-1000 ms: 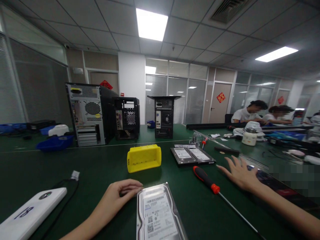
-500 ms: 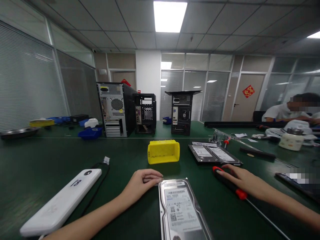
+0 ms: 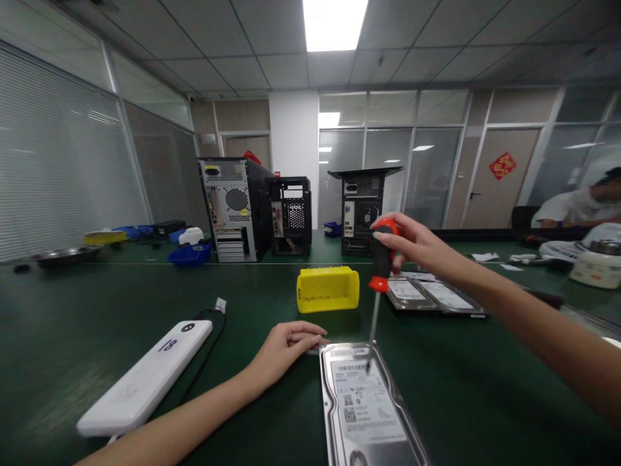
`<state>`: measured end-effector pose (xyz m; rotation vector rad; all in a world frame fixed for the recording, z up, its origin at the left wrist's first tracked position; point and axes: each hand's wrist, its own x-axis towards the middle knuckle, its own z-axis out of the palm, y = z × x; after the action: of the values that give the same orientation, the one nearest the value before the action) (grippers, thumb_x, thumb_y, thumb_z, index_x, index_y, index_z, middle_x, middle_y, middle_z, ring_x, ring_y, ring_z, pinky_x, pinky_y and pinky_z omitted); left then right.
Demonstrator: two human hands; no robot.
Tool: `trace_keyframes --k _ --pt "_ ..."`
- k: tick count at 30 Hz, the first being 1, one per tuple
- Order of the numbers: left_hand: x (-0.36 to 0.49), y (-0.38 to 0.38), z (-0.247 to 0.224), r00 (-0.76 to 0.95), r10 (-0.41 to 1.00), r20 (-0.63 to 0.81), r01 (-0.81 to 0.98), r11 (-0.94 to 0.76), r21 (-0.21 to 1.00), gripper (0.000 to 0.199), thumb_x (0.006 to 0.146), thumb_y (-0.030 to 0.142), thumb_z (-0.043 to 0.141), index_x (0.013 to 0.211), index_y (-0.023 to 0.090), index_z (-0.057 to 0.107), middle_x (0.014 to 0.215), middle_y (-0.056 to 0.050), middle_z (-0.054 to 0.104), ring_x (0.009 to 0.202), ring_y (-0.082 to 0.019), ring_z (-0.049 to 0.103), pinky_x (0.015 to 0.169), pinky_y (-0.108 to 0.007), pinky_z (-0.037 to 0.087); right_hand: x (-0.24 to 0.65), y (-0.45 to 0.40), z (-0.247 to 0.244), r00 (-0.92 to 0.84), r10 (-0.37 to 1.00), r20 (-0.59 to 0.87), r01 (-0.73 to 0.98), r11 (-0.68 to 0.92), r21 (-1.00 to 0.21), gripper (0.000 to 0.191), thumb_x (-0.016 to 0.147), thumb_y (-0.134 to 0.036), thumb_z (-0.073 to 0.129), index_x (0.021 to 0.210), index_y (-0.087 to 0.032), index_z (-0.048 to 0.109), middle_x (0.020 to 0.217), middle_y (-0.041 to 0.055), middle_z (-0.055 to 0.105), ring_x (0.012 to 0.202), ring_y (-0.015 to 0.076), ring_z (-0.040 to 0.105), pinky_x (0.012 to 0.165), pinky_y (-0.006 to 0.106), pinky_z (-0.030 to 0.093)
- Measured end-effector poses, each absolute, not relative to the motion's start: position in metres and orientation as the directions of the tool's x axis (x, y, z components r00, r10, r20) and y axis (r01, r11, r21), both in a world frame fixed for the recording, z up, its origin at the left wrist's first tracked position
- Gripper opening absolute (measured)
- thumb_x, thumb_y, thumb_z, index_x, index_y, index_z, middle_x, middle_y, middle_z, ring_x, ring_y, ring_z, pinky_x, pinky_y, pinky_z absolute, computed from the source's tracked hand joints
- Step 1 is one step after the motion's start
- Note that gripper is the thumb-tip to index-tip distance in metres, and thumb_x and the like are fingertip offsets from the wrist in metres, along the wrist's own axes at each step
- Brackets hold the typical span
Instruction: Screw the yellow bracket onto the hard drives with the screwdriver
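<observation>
A silver hard drive (image 3: 363, 414) with a white label lies label up on the green table in front of me. My left hand (image 3: 286, 346) rests on the table with curled fingers, thumb and fingertips pinching the drive's far left corner. In my right hand (image 3: 405, 243) is a red and black screwdriver (image 3: 381, 262), gripped by its handle and nearly upright. Its shaft points down over the far right part of the drive; whether the dark tip touches the label I cannot tell.
Beyond the drive stands a yellow bin (image 3: 328, 289). Two more hard drives (image 3: 449, 294) lie right of it, partly behind my right arm. A white power bank (image 3: 145, 378) with a cable is on the left. Computer cases (image 3: 233, 210) stand farther back. A person (image 3: 577, 204) sits at far right.
My right hand has lifted the screwdriver off the table, turned it tip down and brought it left over the hard drive. My left hand stays at the drive's corner. The view has shifted slightly.
</observation>
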<state>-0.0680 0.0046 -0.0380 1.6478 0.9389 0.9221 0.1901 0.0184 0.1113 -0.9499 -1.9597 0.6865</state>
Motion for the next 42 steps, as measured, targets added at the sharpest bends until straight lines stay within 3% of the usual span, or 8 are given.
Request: trace_keyframes --k 3,6,19,25,42 --pt "-0.068 0.006 -0.040 0.411 0.902 0.130 0.120 -0.195 0.973 0.035 0.080 0.037 0.059 0.103 0.011 0.063 0.097 -0.011 0.071 0.094 -0.022 0.066 0.088 -0.033 0.048 0.162 0.026 0.109 -0.392 0.712 0.583 0.247 0.692 -0.679 0.037 0.081 -0.042 0.055 0.106 -0.021 0.038 0.081 -0.0016 0.048 0.054 0.0079 0.058 0.046 0.023 0.054" --pt "-0.069 0.007 -0.042 0.414 0.902 0.126 0.087 -0.177 0.980 0.037 0.081 0.037 0.058 0.106 0.010 0.061 0.098 -0.012 0.070 0.093 -0.021 0.066 0.086 -0.033 0.049 0.147 0.034 0.101 -0.428 0.662 0.615 0.243 0.740 -0.627 0.037 0.081 -0.042 0.054 0.108 -0.022 0.039 0.087 -0.0002 0.047 0.063 0.0109 0.061 0.048 0.025 0.056" --pt "-0.070 0.005 -0.039 0.426 0.898 0.111 0.066 -0.154 0.986 0.035 0.085 0.035 0.054 0.109 0.011 0.060 0.097 -0.011 0.070 0.091 -0.019 0.065 0.083 -0.031 0.049 0.133 0.034 0.108 -0.492 0.644 0.586 0.346 0.762 -0.548 0.037 0.082 -0.044 0.052 0.109 -0.021 0.042 0.089 0.0005 0.048 0.057 0.0083 0.058 0.047 0.023 0.053" --pt "-0.069 0.006 -0.038 0.400 0.912 0.095 0.099 -0.146 0.984 0.037 0.085 0.037 0.053 0.109 0.010 0.059 0.097 -0.011 0.069 0.090 -0.019 0.065 0.080 -0.030 0.048 0.130 0.029 0.111 -0.540 0.618 0.571 0.338 0.781 -0.526 0.038 0.081 -0.044 0.054 0.110 -0.021 0.042 0.090 0.0011 0.050 0.064 0.0105 0.060 0.049 0.024 0.055" --pt "-0.069 0.009 -0.043 0.415 0.906 0.088 0.073 -0.130 0.989 0.038 0.085 0.037 0.052 0.110 0.009 0.058 0.100 -0.014 0.069 0.092 -0.020 0.065 0.080 -0.030 0.046 0.128 0.026 0.109 -0.575 0.632 0.519 0.348 0.763 -0.545 0.041 0.083 -0.045 0.051 0.115 -0.021 0.040 0.094 0.0023 0.052 0.065 0.0110 0.062 0.055 0.025 0.057"
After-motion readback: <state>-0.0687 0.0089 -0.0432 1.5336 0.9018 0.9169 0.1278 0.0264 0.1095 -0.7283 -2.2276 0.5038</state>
